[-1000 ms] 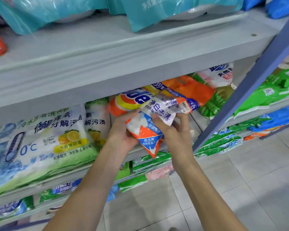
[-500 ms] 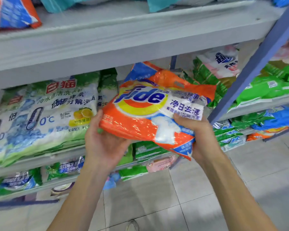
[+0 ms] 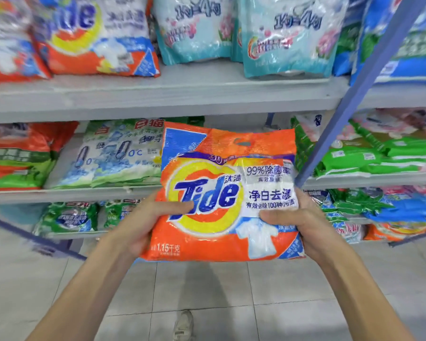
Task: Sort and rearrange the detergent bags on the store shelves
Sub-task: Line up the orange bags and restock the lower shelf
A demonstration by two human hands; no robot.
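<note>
Presently in hand: one orange Tide bag [image 3: 214,230], upright in the air in front of the middle shelf [image 3: 71,195], label toward the camera, resting on no board. The left hand [image 3: 145,222] grips its lower left side and the right hand [image 3: 305,225] its lower right side, each with the thumb curled over the front and the fingers behind. The bag hides the central stretch of the middle shelf. Top shelf [image 3: 182,94]: two shelved Tide bags [image 3: 91,38] standing at left; two teal bags [image 3: 288,35] standing beside them; blue bags [image 3: 403,50] at far right, number unclear. Middle shelf, left of the Tide bag: one orange-and-green bag [image 3: 17,156], lying; white-and-blue bags [image 3: 118,156] marked 0°C, lying, at least two. To the right: a pile of green bags [image 3: 359,156], too overlapped to count. One blue slanting upright [image 3: 349,99] crosses in front of the right-hand stock. Bottom shelf [image 3: 84,234]: two green-and-white bags [image 3: 67,217] at left; mixed bags [image 3: 403,207] in green, blue and orange at right, blurred. Below: tiled floor [image 3: 293,291], one shoe [image 3: 182,323].
</note>
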